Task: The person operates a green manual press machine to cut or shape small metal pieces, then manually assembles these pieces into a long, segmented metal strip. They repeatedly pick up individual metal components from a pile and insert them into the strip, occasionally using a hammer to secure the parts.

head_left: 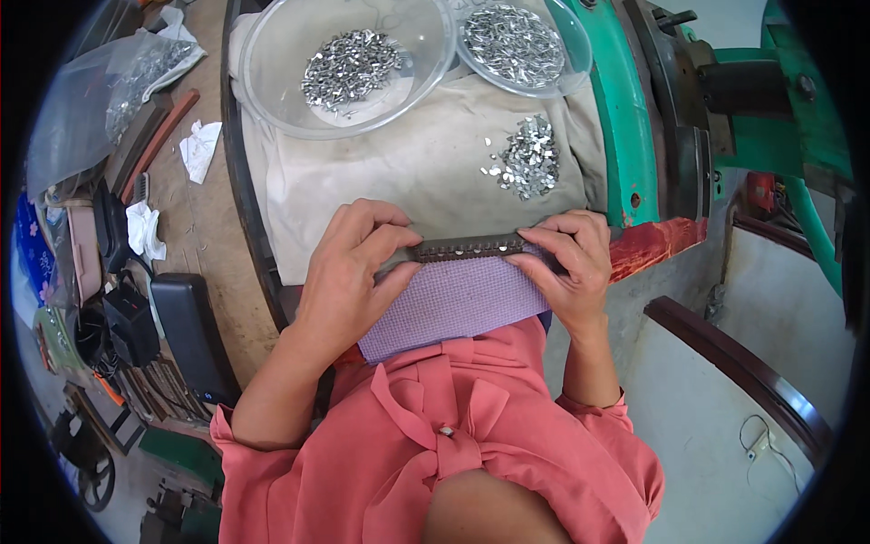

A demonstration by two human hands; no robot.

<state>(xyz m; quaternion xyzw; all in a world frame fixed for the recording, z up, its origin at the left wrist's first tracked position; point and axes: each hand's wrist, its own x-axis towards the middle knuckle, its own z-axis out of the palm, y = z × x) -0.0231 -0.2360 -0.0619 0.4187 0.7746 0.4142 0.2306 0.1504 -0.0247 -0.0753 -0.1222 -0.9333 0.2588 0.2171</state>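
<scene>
Strip: a dark toothed bar (467,247), laid left to right at the near edge of the beige cloth (335,177), with small shiny bits along its slots.
Left hand: the hand (355,267) has thumb and forefinger set narrowly around the bar's left end, gripping it.
Right hand: the hand (576,267) pinches the bar's right end, thumb on the near side, fingertips on the far side.
Purple mat: a woven purple mat (435,304) spreads on the near side of the bar, reaching toward the person's pink clothing (344,471).
Tubs: far left, a large clear tub (272,120) with short silver pieces (352,68); far right, a smaller one (582,59) with slender silver pieces (512,45).
Loose pile: flat silver chips (528,161) on the beige cloth, near the smaller tub.
Machine: green metal (630,154) along the right.
Left side: crumpled white tissues (200,150) and a black box (192,331) on a wooden surface (213,227).
Markings: I see a small blue mark at the box's near end, too small to make out.
</scene>
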